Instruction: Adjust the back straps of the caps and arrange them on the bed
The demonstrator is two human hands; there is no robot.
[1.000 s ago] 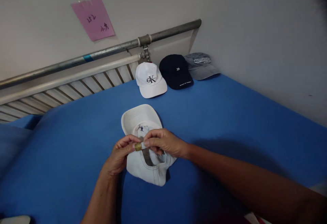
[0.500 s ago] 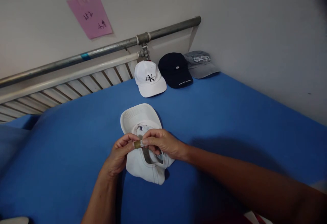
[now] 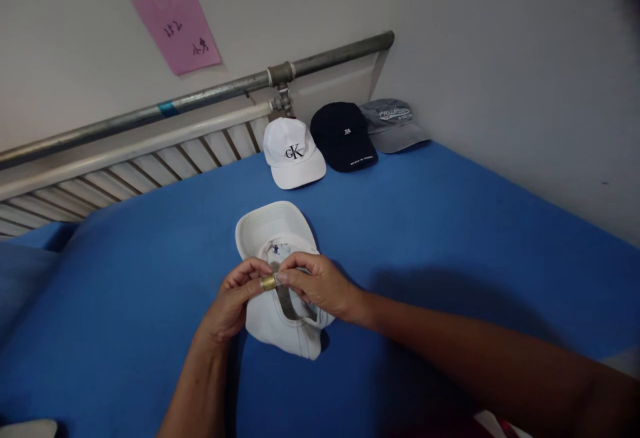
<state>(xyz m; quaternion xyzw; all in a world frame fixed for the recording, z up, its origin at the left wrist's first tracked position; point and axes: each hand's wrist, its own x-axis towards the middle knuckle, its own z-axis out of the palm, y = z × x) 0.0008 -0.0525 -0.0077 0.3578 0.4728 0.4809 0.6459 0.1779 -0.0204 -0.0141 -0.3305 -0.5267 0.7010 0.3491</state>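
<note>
On the blue sheet lies a pale, near-white baseball cap (image 3: 285, 331), its underside and inner band turned up and its brim pointing away from me. A brass-coloured buckle (image 3: 269, 283) sits on the cap's back strap, above the rear opening. My left hand (image 3: 235, 298) pinches the buckle between thumb and fingers. Closed on the end of the strap (image 3: 279, 279) just right of the buckle is my right hand (image 3: 317, 285). Its lower fingers are partly hidden behind the hand, over the opening.
Farther back stand a white cap (image 3: 293, 155) with black letters, a black cap (image 3: 345, 138) and a grey cap (image 3: 397, 128) in a row. Behind them run a radiator (image 3: 135, 155) and a metal pipe (image 3: 220, 98). A pink paper (image 3: 177, 31) hangs on the wall.
My right hand's fingers have drawn in slightly around the strap end. The buckle has tilted a little and looks brighter. The cap stays nearly in place.
</note>
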